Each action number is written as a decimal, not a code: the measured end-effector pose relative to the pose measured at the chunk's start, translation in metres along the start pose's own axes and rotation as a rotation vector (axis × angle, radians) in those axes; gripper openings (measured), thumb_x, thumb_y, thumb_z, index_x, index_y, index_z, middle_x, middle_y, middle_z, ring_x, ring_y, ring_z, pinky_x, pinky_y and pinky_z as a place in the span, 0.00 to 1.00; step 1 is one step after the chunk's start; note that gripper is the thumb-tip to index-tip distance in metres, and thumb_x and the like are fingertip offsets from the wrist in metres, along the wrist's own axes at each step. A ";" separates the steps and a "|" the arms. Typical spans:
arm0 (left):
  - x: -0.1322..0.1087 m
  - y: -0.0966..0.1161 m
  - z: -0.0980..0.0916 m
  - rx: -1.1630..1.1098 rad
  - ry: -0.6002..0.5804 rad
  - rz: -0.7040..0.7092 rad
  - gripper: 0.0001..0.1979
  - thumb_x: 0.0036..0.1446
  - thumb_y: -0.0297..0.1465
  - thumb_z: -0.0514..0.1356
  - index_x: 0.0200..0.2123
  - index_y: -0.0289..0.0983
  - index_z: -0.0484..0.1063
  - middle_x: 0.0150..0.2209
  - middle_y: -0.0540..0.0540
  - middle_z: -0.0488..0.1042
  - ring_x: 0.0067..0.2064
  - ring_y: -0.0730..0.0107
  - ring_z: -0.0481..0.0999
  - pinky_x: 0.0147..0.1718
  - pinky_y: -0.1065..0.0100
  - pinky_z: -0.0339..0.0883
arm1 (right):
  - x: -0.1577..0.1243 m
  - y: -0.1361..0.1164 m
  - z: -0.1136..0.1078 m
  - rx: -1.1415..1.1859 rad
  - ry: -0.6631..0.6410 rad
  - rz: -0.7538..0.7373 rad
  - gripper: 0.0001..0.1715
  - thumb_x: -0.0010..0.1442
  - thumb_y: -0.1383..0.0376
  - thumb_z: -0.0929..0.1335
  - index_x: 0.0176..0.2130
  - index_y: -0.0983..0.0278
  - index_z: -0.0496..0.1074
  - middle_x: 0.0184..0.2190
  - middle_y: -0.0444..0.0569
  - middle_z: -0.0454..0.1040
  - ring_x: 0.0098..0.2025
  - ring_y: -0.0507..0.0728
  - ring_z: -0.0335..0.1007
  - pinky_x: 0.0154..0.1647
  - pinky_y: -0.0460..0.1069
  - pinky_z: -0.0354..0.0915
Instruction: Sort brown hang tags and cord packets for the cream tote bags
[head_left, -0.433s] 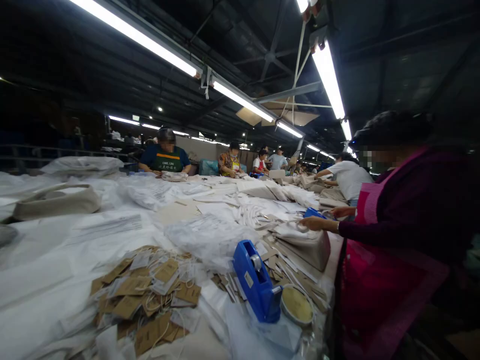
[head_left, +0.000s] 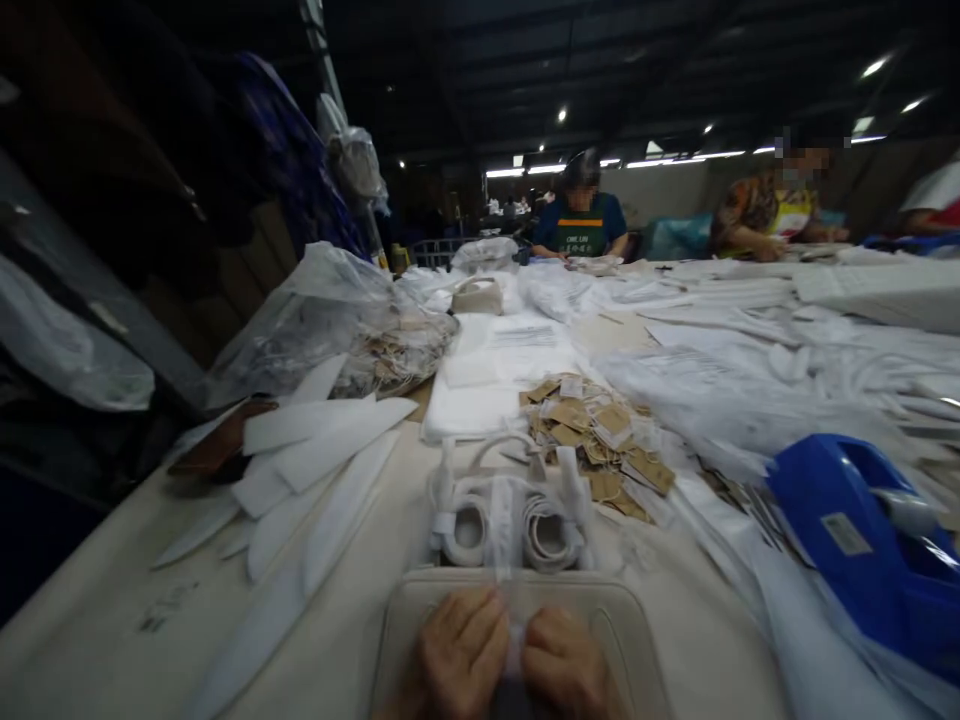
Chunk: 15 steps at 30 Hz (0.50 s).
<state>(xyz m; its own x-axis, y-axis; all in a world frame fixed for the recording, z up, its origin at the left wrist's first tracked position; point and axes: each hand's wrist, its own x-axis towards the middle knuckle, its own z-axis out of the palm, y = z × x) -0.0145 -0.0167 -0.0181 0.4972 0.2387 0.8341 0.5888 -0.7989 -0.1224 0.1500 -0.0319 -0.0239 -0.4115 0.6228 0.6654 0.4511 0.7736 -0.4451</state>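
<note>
A beige bag (head_left: pixel 634 640) lies in front of me at the bottom centre. On its far side are two coiled, wrapped straps (head_left: pixel 551 535) and pale wrapping. A translucent white strip (head_left: pixel 504 530) runs down the middle between my hands. My left hand (head_left: pixel 465 640) is closed over the bag, its fingertips at the strip's left edge. Close beside it, my right hand (head_left: pixel 562 655) is curled shut on the strip's other side. What its fingers hold is hidden and blurred. Brown hang tags (head_left: pixel 600 430) with cords lie in a heap beyond the bag, to the right.
At the right stands a blue tape dispenser (head_left: pixel 847 540). White curved pieces (head_left: pixel 322 450) are stacked at the left, near a plastic bag of tags (head_left: pixel 397 350). White sheets (head_left: pixel 495 375) lie ahead. Two co-workers (head_left: pixel 581 215) work across the table.
My view has swung left and down, bringing both my hands and the beige bag into sight. The co-worker in the pink apron has left the picture.
</note>
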 end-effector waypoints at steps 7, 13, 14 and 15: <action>-0.009 0.015 -0.002 -0.024 -0.114 -0.016 0.17 0.58 0.19 0.44 0.41 0.26 0.72 0.41 0.35 0.76 0.52 0.56 0.71 0.46 0.61 0.70 | 0.006 -0.015 -0.016 -0.027 0.055 -0.016 0.26 0.65 0.66 0.51 0.19 0.62 0.61 0.15 0.44 0.62 0.20 0.50 0.55 0.22 0.47 0.51; 0.002 0.020 -0.015 -0.007 -0.196 0.013 0.19 0.56 0.18 0.43 0.40 0.25 0.73 0.42 0.35 0.76 0.50 0.56 0.72 0.47 0.60 0.70 | 0.005 -0.023 -0.023 0.011 -0.073 -0.115 0.29 0.67 0.67 0.49 0.28 0.61 0.71 0.19 0.44 0.69 0.22 0.50 0.62 0.24 0.47 0.56; 0.006 0.020 -0.017 0.003 -0.210 0.026 0.18 0.56 0.18 0.43 0.39 0.26 0.73 0.41 0.36 0.77 0.49 0.57 0.74 0.47 0.61 0.71 | 0.002 -0.024 -0.023 0.013 -0.088 -0.102 0.29 0.68 0.67 0.49 0.28 0.61 0.71 0.18 0.44 0.68 0.22 0.50 0.62 0.24 0.47 0.56; 0.010 0.020 -0.018 0.010 -0.222 0.039 0.18 0.57 0.18 0.44 0.39 0.26 0.73 0.40 0.36 0.77 0.47 0.58 0.75 0.46 0.62 0.71 | 0.000 -0.026 -0.022 0.021 -0.098 -0.082 0.29 0.68 0.65 0.49 0.28 0.61 0.71 0.17 0.43 0.67 0.22 0.50 0.62 0.24 0.47 0.57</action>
<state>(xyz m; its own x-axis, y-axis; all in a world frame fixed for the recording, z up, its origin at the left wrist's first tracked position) -0.0098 -0.0401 -0.0027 0.6473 0.3241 0.6899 0.5722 -0.8046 -0.1589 0.1558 -0.0547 0.0007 -0.5223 0.5652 0.6386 0.3967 0.8239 -0.4048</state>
